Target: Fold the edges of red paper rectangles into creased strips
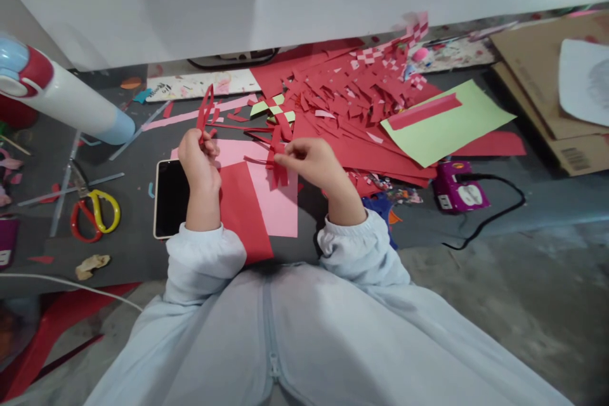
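Note:
My left hand [198,155] is closed around red paper strips [206,111] that stick up above its fingers. To its right, my right hand [307,157] pinches a piece of red folded paper [277,155], with thin red strips reaching left from it. Beneath the hands lie a pink sheet [280,216] and a red sheet [245,212], which overlaps the pink one. A dark-screened phone [171,200] is beside my left wrist. Behind my right hand spreads a pile of red paper cuttings [342,92]. A small green-and-red woven piece [275,108] rests at the pile's left edge.
Scissors [95,212] with red and yellow handles lie left of the phone. A white bottle [71,98] stands at the back left. Right of the pile are a green sheet [447,127], a purple box with a black cable [459,187] and cardboard [537,89].

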`<state>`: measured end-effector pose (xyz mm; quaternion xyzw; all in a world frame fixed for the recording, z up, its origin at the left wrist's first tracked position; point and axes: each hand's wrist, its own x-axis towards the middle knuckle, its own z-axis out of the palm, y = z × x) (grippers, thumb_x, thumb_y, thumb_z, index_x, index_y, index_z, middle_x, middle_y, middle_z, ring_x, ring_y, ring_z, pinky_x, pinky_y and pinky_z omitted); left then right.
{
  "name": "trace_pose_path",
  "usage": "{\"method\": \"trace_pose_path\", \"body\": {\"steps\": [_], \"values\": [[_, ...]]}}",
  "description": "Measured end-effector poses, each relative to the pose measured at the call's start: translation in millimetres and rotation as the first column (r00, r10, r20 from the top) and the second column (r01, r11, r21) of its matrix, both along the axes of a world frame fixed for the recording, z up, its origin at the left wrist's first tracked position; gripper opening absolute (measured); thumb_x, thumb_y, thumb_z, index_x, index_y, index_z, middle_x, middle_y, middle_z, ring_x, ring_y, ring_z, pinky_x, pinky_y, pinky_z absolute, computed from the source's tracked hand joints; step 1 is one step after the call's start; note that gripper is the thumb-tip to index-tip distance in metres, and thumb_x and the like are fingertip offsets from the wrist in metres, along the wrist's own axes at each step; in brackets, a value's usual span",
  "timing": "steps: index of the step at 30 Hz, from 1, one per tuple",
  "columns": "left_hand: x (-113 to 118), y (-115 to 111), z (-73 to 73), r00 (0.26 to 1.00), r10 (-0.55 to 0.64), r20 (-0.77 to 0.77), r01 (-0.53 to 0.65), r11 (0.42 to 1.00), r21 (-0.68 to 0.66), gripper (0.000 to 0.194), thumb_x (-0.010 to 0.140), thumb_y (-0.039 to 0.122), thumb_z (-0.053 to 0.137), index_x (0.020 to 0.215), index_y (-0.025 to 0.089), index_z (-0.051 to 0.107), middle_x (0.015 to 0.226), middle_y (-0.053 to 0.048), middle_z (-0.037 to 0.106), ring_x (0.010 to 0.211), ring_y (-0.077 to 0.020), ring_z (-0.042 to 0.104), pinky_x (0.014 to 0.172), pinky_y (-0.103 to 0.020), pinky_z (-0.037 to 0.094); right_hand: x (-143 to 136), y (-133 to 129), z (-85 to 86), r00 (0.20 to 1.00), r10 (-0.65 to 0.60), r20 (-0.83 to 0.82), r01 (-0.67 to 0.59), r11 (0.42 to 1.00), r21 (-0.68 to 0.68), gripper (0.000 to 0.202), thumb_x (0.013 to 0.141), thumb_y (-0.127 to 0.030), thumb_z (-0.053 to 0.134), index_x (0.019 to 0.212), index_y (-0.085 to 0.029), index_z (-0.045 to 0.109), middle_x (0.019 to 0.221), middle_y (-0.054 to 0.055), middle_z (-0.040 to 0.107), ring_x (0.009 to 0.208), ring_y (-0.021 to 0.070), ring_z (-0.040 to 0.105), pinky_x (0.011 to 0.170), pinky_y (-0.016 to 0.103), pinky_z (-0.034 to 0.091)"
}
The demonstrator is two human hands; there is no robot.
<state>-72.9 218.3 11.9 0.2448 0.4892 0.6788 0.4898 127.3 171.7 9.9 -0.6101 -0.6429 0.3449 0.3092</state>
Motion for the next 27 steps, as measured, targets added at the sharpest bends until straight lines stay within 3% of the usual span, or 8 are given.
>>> {"method": "trace_pose_path", "body": {"steps": [2,4,9,13,19,22,24,27], "values": [[-0.1,-0.4,-0.3,1.0,-0.015,-0.019,0.015,1.0,-0.01,0.028,0.08,0.023,0.057,0.053,0.02,0.048,0.044,0.008,0.037,0.04,-0.0051,0.032,0.045,-0.018,0.031,4.3,4.9,-4.8,0.954,-0.207,-0.215,0.224,0.973,0.06,0.038,0.081,-0.052,0.063,0.062,-0.021,0.053,0.054,-0.005,0.047,0.052,0.0097,0.042,0.053,0.025,0.033],[-0.7,-0.5,-0.7,0.999,-0.03,-0.038,0.029,0.999,-0.013,0.024,0.078,0.022,0.054,0.055,0.02,0.048,0.046,0.008,0.038,0.04,-0.0047,0.033,0.044,-0.017,0.029,8.3,8.9,-9.7,0.914,-0.336,-0.225,0.363,0.927,0.091,0.042,0.083,-0.058,0.06,0.064,-0.021,0.055,0.055,-0.004,0.05,0.053,0.0109,0.044,0.054,0.026,0.034],[-2.4,-0.8,-4.8,0.965,-0.202,-0.165,0.191,0.978,-0.082,0.019,0.078,0.026,0.053,0.06,0.02,0.049,0.051,0.008,0.043,0.043,-0.0039,0.038,0.045,-0.015,0.032,14.9,12.6,-15.9,0.831,-0.517,0.205,0.475,0.851,0.223,0.032,0.086,-0.05,0.061,0.079,-0.019,0.066,0.076,0.004,0.07,0.07,0.0185,0.059,0.065,0.03,0.036],[-0.3,-4.4,-8.3,0.86,-0.452,-0.237,0.414,0.89,-0.193,0.014,0.075,0.026,0.062,0.064,0.018,0.06,0.054,0.005,0.054,0.047,-0.0052,0.048,0.046,-0.015,0.037,13.7,12.1,-16.0,0.822,-0.48,0.305,0.434,0.876,0.21,0.032,0.089,-0.047,0.058,0.081,-0.019,0.068,0.081,0.007,0.072,0.075,0.021,0.062,0.065,0.03,0.035],[3.3,-12.4,-2.9,0.592,-0.75,-0.295,0.694,0.66,-0.286,0.023,0.075,0.037,0.075,0.069,0.017,0.065,0.06,0.002,0.062,0.053,-0.0084,0.056,0.053,-0.02,0.046,3.1,11.2,-18.7,0.977,-0.209,-0.04,0.212,0.974,0.082,0.05,0.088,-0.061,0.049,0.069,-0.017,0.064,0.06,0.001,0.061,0.057,0.0132,0.052,0.057,0.027,0.033],[4.0,-14.5,1.7,0.444,-0.839,-0.314,0.779,0.535,-0.327,0.025,0.073,0.037,0.08,0.068,0.015,0.068,0.061,0.0,0.064,0.055,-0.0096,0.058,0.057,-0.022,0.048,-2.5,11.3,-19.1,0.974,-0.079,-0.213,0.09,0.995,0.04,0.045,0.082,-0.061,0.057,0.072,-0.018,0.064,0.063,-0.001,0.061,0.057,0.0116,0.051,0.058,0.026,0.036],[4.4,-15.2,2.8,0.366,-0.873,-0.323,0.807,0.47,-0.356,0.024,0.072,0.035,0.081,0.068,0.014,0.069,0.062,-0.001,0.066,0.056,-0.0102,0.06,0.059,-0.023,0.049,-3.8,11.8,-18.1,0.969,-0.07,-0.238,0.081,0.996,0.039,0.036,0.078,-0.054,0.062,0.071,-0.019,0.061,0.064,-0.002,0.06,0.058,0.0111,0.051,0.058,0.025,0.037],[4.7,-15.5,0.9,0.327,-0.886,-0.33,0.815,0.441,-0.376,0.024,0.078,0.035,0.077,0.071,0.013,0.07,0.064,-0.003,0.068,0.055,-0.0109,0.061,0.056,-0.023,0.048,-0.4,13.5,-17.2,0.974,-0.135,-0.183,0.144,0.989,0.04,0.028,0.077,-0.045,0.062,0.065,-0.02,0.056,0.061,-0.002,0.057,0.058,0.0117,0.05,0.059,0.026,0.038]]}}
